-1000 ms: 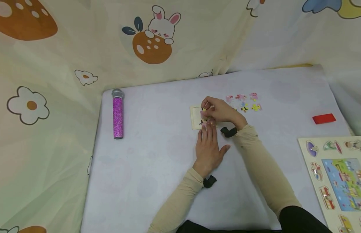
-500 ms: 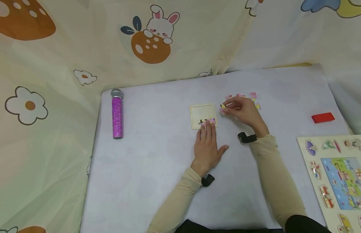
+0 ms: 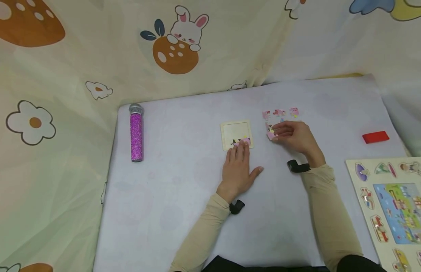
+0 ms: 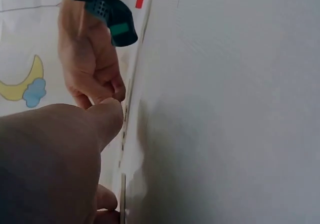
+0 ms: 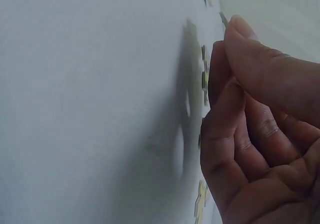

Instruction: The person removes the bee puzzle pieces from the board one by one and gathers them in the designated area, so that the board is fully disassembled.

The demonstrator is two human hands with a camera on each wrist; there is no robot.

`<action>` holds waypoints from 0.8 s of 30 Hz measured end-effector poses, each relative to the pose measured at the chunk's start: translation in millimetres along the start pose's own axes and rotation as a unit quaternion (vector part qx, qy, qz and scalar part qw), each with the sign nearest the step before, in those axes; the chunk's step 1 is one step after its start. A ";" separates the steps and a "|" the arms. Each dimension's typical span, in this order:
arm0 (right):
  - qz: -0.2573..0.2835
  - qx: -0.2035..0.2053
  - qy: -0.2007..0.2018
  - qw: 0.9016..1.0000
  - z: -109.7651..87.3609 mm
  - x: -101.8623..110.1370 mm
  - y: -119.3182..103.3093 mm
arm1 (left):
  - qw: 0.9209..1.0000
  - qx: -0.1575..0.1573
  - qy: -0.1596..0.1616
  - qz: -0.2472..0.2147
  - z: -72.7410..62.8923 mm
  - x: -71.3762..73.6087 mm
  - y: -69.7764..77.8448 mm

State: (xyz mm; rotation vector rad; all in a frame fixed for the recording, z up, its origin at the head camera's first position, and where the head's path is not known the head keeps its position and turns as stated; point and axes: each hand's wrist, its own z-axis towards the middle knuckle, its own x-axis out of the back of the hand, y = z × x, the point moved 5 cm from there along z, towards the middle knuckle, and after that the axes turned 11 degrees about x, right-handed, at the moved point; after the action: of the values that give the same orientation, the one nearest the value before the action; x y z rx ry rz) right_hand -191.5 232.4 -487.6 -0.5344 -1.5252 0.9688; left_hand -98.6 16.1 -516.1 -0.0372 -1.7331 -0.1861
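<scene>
My left hand [image 3: 237, 170] lies with straight fingers on the near edge of a small cream puzzle tray [image 3: 233, 130]. Pink and yellow puzzle pieces [image 3: 245, 141] fill part of the tray's lower right, partly under the fingertips. To the right, my right hand [image 3: 298, 138] pinches a pink puzzle piece [image 3: 271, 135] between thumb and fingers, beside several loose puzzle pieces [image 3: 279, 112] on the table; the hand hides some. In the right wrist view, only a thin edge of the held piece [image 5: 223, 18] shows at the thumb tip. The left wrist view shows the tray's edge [image 4: 123, 196].
A glittery purple microphone [image 3: 136, 136] stands out at the table's left. A red block [image 3: 375, 137] lies at the right, above a large picture puzzle board [image 3: 360, 196]. Patterned cloth [image 3: 112, 45] hangs behind the white table [image 3: 183, 189].
My right hand has moved from over the tray rightward to the loose pieces, carrying a pinched puzzle piece. My left hand has shifted slightly down and left and still rests on the tray.
</scene>
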 end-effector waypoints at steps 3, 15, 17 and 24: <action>0.001 0.007 -0.002 1.000 -2.2 -0.8 1.1 | 1.000 -0.004 0.018 -0.003 1.2 0.4 -1.9; -0.079 0.002 -0.005 0.997 -6.0 -0.7 8.6 | 0.998 -0.002 0.061 -0.034 3.2 4.4 -6.2; -0.084 0.000 -0.007 0.996 -6.0 -0.4 9.6 | 0.997 0.005 0.064 -0.036 3.1 4.5 -7.4; -0.094 -0.015 -0.018 0.995 -5.4 0.6 9.3 | 0.996 0.044 0.031 -0.072 2.5 3.0 -15.1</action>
State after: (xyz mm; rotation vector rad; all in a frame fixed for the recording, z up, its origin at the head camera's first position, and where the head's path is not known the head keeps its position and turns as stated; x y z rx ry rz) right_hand -188.2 239.4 -495.0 -0.3878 -1.5935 0.8154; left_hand -103.5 1.4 -515.1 0.1565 -1.6804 -0.2151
